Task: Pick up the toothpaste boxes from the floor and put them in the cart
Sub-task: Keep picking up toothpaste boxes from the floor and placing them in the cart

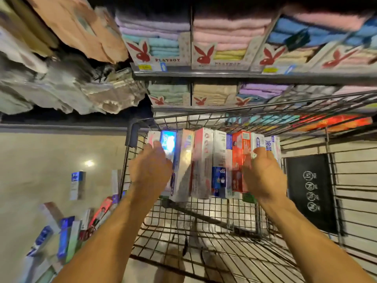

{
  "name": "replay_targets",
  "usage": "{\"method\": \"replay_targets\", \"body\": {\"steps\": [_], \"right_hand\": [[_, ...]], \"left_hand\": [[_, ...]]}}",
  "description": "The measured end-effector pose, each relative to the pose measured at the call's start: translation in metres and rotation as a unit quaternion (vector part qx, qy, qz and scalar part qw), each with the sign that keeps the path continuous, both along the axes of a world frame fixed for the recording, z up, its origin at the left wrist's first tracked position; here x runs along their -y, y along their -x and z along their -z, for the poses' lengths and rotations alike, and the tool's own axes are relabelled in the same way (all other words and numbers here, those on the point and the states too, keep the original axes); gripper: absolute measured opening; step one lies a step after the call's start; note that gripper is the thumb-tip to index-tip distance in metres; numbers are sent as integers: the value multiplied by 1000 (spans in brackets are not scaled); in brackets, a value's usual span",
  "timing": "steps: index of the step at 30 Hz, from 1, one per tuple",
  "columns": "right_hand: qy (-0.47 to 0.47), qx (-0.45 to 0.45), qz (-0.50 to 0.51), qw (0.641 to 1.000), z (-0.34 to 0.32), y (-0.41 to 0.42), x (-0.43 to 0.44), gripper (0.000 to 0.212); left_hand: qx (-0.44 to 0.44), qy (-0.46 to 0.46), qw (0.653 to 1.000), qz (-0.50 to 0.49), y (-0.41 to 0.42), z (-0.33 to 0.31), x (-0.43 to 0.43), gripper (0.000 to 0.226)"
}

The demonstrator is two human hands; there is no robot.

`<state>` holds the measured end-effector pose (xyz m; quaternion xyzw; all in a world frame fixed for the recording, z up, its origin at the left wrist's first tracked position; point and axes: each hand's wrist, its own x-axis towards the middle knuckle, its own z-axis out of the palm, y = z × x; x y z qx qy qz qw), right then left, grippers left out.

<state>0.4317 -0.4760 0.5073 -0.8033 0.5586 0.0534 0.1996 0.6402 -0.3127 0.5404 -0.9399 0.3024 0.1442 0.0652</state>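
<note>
A row of several toothpaste boxes (202, 160), white, pink, red and blue, is held side by side over the front of the wire cart (130, 139). My left hand (151, 168) grips the row's left end and my right hand (263, 174) grips its right end, squeezing the row between them. The boxes hang above the cart's wire bottom and touch nothing else that I can see. More toothpaste boxes (67, 237) lie scattered on the floor to the left of the cart. One blue and white box (77, 184) lies apart from them, farther away.
Shelves of folded towels (220, 41) stand right behind the cart. Bagged textiles (61, 82) bulge from the shelf at the upper left. A black panel with white symbols (310, 190) hangs on the cart's right side. The beige floor (40, 156) stretches to the left.
</note>
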Motion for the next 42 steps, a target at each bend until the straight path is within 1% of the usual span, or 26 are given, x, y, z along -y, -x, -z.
{"method": "replay_targets", "body": {"steps": [2, 3, 5, 7, 12, 16, 21, 25, 28, 33, 35, 38, 42], "right_hand": [[-1, 7, -29, 1000, -42, -2, 3, 25], [6, 6, -50, 999, -68, -5, 5, 27], [29, 4, -108, 994, -124, -13, 8, 32], [60, 5, -164, 985, -181, -22, 10, 35], [129, 14, -235, 963, -310, -46, 6, 39], [159, 39, -296, 941, -384, -71, -8, 49], [185, 67, -393, 898, -442, -116, -54, 53], [183, 106, -463, 861, -458, -147, -111, 50], [176, 113, -508, 835, -455, -156, -154, 49], [168, 113, -575, 793, -429, -163, -223, 44], [143, 109, -587, 789, -414, -168, -250, 44], [88, 100, -585, 800, -391, -182, -289, 43], [73, 84, -574, 811, -360, -207, -338, 47]], "left_hand": [[4, 33, 999, 11, -1, -44, -1, 33], [-3, 45, 999, 10, -3, -69, 0, 32], [1, 42, 999, 13, -3, -123, -1, 33], [25, 42, 999, 23, 0, -176, -6, 35], [83, 64, 994, 22, 10, -280, -31, 39], [100, 73, 992, -16, 13, -347, -62, 47], [138, 87, 984, -67, 7, -405, -126, 53], [199, 88, 968, -124, 8, -423, -192, 49], [180, 88, 967, -155, 26, -415, -247, 46], [152, 65, 967, -191, 47, -380, -335, 51], [135, 59, 967, -207, 48, -372, -365, 51], [116, 92, 955, -258, 43, -355, -406, 50], [92, 113, 943, -299, 10, -332, -457, 47]]}}
